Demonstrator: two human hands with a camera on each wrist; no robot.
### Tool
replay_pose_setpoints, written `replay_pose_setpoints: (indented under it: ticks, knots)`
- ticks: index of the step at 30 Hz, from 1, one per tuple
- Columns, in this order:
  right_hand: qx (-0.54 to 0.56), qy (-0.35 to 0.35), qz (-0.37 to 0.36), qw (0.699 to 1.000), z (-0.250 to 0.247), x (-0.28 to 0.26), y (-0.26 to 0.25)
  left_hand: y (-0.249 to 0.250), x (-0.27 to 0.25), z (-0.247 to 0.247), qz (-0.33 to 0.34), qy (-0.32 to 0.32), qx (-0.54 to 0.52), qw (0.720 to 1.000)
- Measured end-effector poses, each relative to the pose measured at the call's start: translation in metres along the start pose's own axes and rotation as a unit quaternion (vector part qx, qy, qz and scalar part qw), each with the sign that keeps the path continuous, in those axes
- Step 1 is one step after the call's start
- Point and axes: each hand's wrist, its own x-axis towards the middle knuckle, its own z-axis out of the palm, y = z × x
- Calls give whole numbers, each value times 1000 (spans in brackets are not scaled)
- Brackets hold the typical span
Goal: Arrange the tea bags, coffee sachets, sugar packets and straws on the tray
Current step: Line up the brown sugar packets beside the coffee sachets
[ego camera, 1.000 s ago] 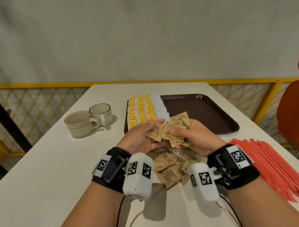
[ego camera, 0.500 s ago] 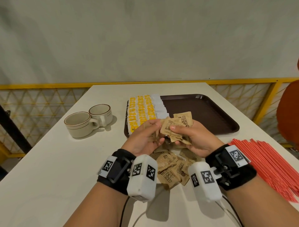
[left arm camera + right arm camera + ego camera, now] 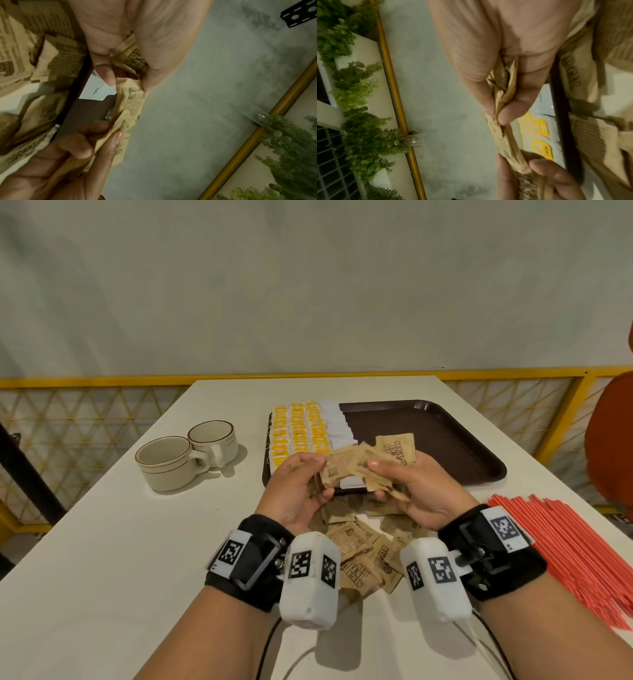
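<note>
Up and apart come both hands since a second ago, the fan of packets now lifted higher over the near rim of the tray. Left hand [image 3: 297, 488] pinches a brown sugar packet [image 3: 337, 470] between thumb and fingertips [image 3: 102, 70], fingers curled round it. Right hand [image 3: 416, 491] grips a bunched sheaf of packets [image 3: 394, 455], thumb pressed on top, one packet standing up printed side out. Both bundles touch in the middle, above the tray's near edge. Below the wrists a loose heap of packets [image 3: 356, 546] lies on the table [image 3: 102, 542], just short of the tray [image 3: 445, 436]. On the tray's left end, yellow tea bags [image 3: 301, 429] sit in neat rows with white sachets [image 3: 337, 422] lined up beside them. Red straws [image 3: 575, 549] fan along the table's right edge, well apart from the tray. Two cups [image 3: 185, 453] stand touching by the table's left side.
</note>
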Motion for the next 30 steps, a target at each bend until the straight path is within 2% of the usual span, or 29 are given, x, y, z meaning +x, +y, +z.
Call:
replay_pose_setpoints:
  ticks: [3, 8, 12, 15, 18, 20, 23, 27, 30]
  knots:
    - [26, 7, -17, 999, -4, 0, -5, 3, 0, -2, -1, 3, -9, 1000]
    - [-36, -47, -8, 998, 1, 0, 3, 2, 1, 0, -15, -10, -20, 1000]
    - [-41, -17, -24, 999, 4, 2, 7, 0, 2, 1, -22, -5, -30, 999]
    - [-9, 26, -89, 996, 2, 3, 5, 1, 3, 0, -80, 5, -8, 997]
    - [-33, 3, -116, 993, 3, 0, 4, 3, -2, 1, -134, -38, -26, 990]
    - [-85, -32, -115, 989, 5, -2, 6, 3, -4, 2, -120, -53, -52, 990]
    - [-124, -50, -108, 985, 6, -3, 7, 2, -2, 0, -66, -32, -40, 997]
    - [-65, -20, -85, 994, 1, 0, 3, 6, 2, -6, -2, 9, -30, 1000]
    - [-37, -34, -67, 996, 1, 0, 2, 7, 2, -6, 0, -3, -18, 1000]
